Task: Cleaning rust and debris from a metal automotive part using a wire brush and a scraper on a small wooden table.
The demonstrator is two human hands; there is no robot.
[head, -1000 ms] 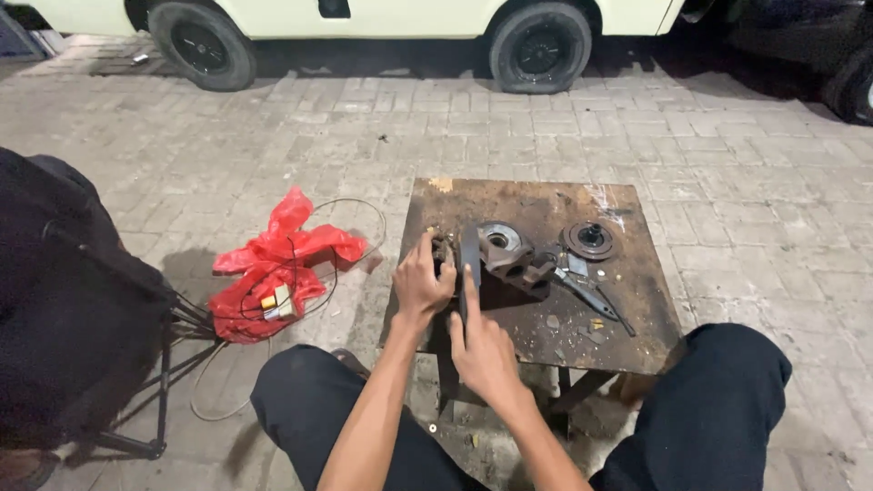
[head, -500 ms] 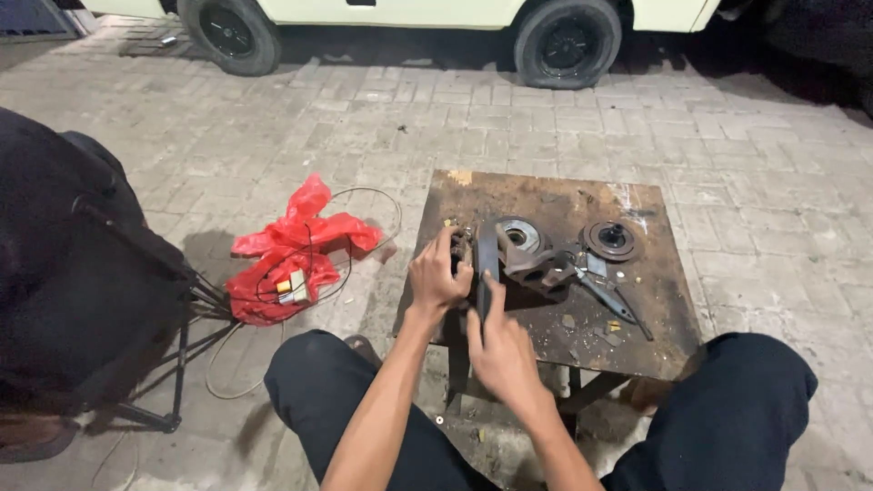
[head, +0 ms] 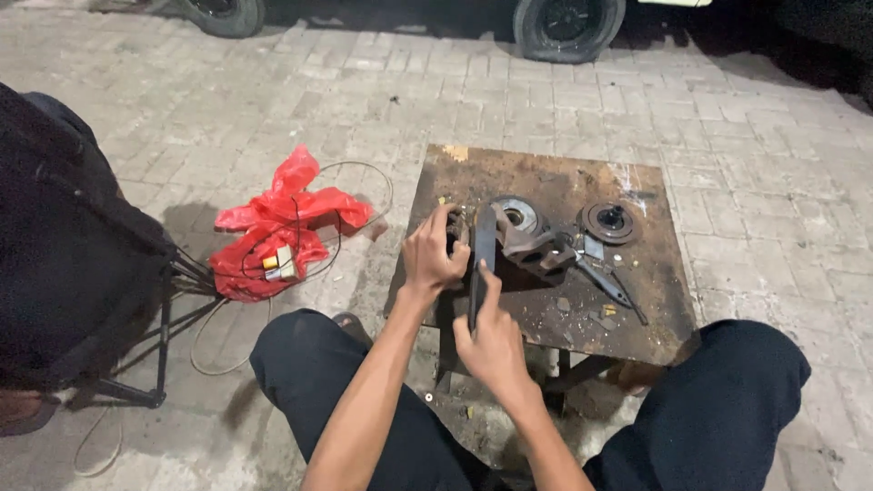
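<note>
Paved brick ground, rusty metal table [head: 555, 318] at centre, left hand [head: 433, 256] clamped on a metal part [head: 457, 229], right hand [head: 491, 338] gripping a dark flat bar [head: 480, 250] (standing on edge), round disc [head: 610, 221] upper right, red plastic bag [head: 273, 236] at left.

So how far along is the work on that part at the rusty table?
Done: round discs lie loose on the rusty table. In hand: left hand steadies the metal housing, right hand holds a flat dark bar against it. Left: housing and discs lie apart; pliers lie unused.
</note>
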